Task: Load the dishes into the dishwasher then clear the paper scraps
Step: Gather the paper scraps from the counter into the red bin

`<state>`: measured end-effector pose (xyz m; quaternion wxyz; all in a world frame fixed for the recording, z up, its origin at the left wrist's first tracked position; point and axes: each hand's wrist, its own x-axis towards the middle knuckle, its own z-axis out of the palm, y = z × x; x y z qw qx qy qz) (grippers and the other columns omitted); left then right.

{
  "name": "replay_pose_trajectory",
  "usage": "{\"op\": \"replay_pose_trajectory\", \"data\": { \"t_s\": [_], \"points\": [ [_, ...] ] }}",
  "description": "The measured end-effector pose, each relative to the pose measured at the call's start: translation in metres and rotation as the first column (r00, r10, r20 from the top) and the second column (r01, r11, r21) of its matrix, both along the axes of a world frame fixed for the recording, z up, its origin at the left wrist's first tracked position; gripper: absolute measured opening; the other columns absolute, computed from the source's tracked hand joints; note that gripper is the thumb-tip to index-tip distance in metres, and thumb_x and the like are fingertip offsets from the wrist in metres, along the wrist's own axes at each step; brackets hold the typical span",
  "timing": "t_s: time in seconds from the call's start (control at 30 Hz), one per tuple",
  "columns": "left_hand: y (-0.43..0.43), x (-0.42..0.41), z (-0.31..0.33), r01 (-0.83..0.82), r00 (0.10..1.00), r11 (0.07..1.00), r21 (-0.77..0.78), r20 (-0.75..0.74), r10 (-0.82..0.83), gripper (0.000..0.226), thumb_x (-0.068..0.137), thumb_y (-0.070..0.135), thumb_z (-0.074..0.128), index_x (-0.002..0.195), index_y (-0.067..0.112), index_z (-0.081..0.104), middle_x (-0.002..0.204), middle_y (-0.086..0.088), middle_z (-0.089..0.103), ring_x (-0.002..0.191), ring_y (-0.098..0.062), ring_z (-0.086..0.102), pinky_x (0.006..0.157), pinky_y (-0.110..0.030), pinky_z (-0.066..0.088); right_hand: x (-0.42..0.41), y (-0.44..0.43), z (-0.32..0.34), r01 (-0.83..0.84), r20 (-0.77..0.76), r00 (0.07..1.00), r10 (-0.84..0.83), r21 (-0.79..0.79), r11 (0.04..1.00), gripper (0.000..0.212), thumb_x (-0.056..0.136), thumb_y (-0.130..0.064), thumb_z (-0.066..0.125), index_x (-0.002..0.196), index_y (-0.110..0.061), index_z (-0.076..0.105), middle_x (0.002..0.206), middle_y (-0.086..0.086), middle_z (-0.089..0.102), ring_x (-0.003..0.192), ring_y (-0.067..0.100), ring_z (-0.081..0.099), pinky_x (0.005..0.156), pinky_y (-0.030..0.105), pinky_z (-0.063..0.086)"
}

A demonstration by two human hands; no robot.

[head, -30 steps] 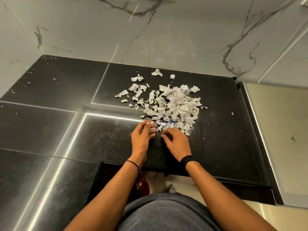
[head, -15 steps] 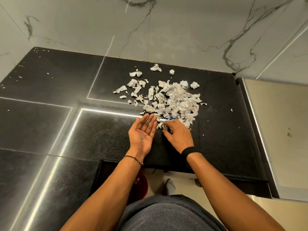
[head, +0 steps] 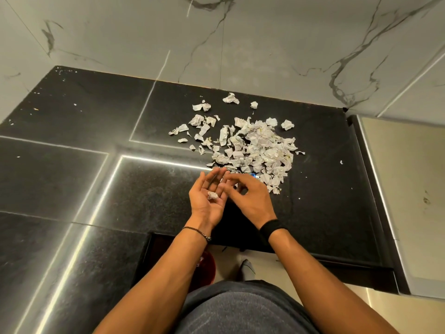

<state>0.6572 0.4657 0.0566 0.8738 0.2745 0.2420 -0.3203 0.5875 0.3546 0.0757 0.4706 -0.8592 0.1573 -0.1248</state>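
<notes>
A heap of crumpled white paper scraps (head: 255,150) lies on the black counter (head: 96,131), with loose bits strewn to its left and rear. My left hand (head: 208,196) is held palm up just in front of the heap, fingers straight, and one small scrap (head: 212,195) lies in the palm. Beside it my right hand (head: 248,197) hovers back up, its curled fingers touching the left fingertips. Whether the right fingers pinch a scrap is hidden. A small blue piece (head: 252,175) peeks out at the heap's near edge.
A marble wall (head: 240,44) rises behind the counter. On the right a beige surface (head: 409,189) adjoins the counter edge. Below the counter's front edge I see a red bin (head: 207,266) and a foot (head: 248,270) on the floor.
My left hand turned palm up and a scrap now lies in it. My right hand left the heap's edge and moved over the left fingertips.
</notes>
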Motion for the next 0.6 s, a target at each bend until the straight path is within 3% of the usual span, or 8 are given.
{"op": "replay_pose_trajectory", "data": {
  "t_s": [0.1,0.2,0.33,0.47,0.53,0.6],
  "points": [
    [0.005,0.002,-0.002,-0.027,1.0,0.998,-0.061,-0.016,0.026,0.039,0.104,0.031,0.051,0.11,-0.003,0.071,0.121,-0.022,0.071,0.115,-0.032,0.07,0.096,-0.039,0.059,0.006,-0.017,-0.012,0.06,-0.062,0.995,-0.072,-0.174,0.983,0.021,0.091,-0.032,0.073,0.111,-0.024,0.073,0.099,-0.007,0.068,0.084,0.009,0.062,0.079,0.03,0.053],
    [0.009,0.004,-0.005,-0.044,0.999,0.997,-0.066,-0.007,0.043,0.039,0.104,0.03,0.052,0.113,-0.003,0.069,0.124,-0.023,0.07,0.118,-0.034,0.068,0.096,-0.04,0.059,0.011,-0.027,-0.025,-0.094,-0.224,0.975,-0.004,-0.424,0.901,0.032,0.092,-0.03,0.069,0.123,-0.021,0.07,0.105,0.0,0.063,0.096,0.021,0.059,0.085,0.038,0.05],
    [0.011,0.009,-0.006,-0.077,0.997,0.997,-0.02,0.003,0.077,0.04,0.103,0.029,0.053,0.123,-0.003,0.065,0.125,-0.022,0.07,0.115,-0.032,0.07,0.098,-0.04,0.058,0.01,-0.028,-0.032,-0.09,-0.196,0.98,-0.02,-0.539,0.838,0.019,0.096,-0.025,0.063,0.11,-0.018,0.074,0.1,0.002,0.066,0.093,0.026,0.061,0.08,0.04,0.049],
    [0.011,0.013,-0.007,-0.11,0.994,0.993,0.041,0.01,0.109,0.036,0.103,0.028,0.053,0.119,-0.001,0.067,0.124,-0.021,0.07,0.114,-0.03,0.07,0.097,-0.038,0.056,-0.001,-0.031,-0.033,-0.036,-0.157,0.986,-0.059,-0.542,0.839,0.015,0.096,-0.021,0.063,0.105,-0.015,0.074,0.095,0.004,0.068,0.09,0.027,0.062,0.078,0.041,0.05],
    [0.009,0.011,-0.007,-0.108,0.994,0.993,0.044,0.006,0.108,0.036,0.103,0.028,0.053,0.121,-0.001,0.067,0.125,-0.021,0.07,0.113,-0.029,0.071,0.097,-0.038,0.056,-0.004,-0.028,-0.028,0.05,-0.115,0.987,-0.113,-0.447,0.893,0.015,0.096,-0.023,0.064,0.107,-0.019,0.073,0.097,0.001,0.071,0.09,0.021,0.063,0.08,0.037,0.051],
    [0.006,0.01,-0.006,-0.099,0.995,0.994,0.039,0.0,0.099,0.039,0.103,0.028,0.053,0.125,-0.002,0.065,0.128,-0.021,0.069,0.114,-0.03,0.07,0.1,-0.039,0.055,-0.003,-0.02,-0.015,0.141,-0.043,0.987,-0.157,-0.253,0.957,0.013,0.094,-0.026,0.068,0.106,-0.023,0.073,0.096,-0.007,0.072,0.087,0.011,0.063,0.079,0.031,0.052]
  ]
}}
